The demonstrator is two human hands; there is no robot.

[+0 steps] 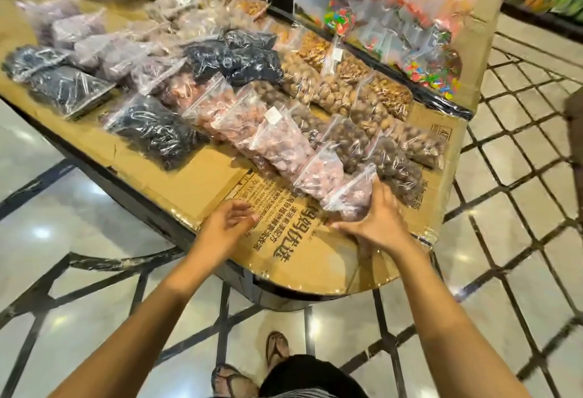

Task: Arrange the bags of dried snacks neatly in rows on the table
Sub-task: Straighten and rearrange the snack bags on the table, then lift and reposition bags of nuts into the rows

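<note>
Nearest the camera, two sandalled feet stand on the tiled floor below the counter's near edge. The counter is covered with flattened cardboard printed with dark lettering.

Over that near edge the left hand hovers with its fingers loosely curled and spread, holding nothing; whether it touches the cardboard cannot be told. To its right, the right hand lies palm down with fingers wrapped over the near end of a clear bag of pinkish snacks, gripping it where it rests on the cardboard.

Just beyond that bag, further pinkish bags overlap in a slanting row leading away from the near edge. Beside them on the right run rows of brown nut bags, reaching toward the counter's right edge. Left of the pinkish row lie bags of black snacks, with more dark ones deeper in.

Farther still, pale purplish bags sit toward the counter's far left, blurred. Past the far right edge, bags of coloured sweets rest on a raised cardboard surface.
</note>
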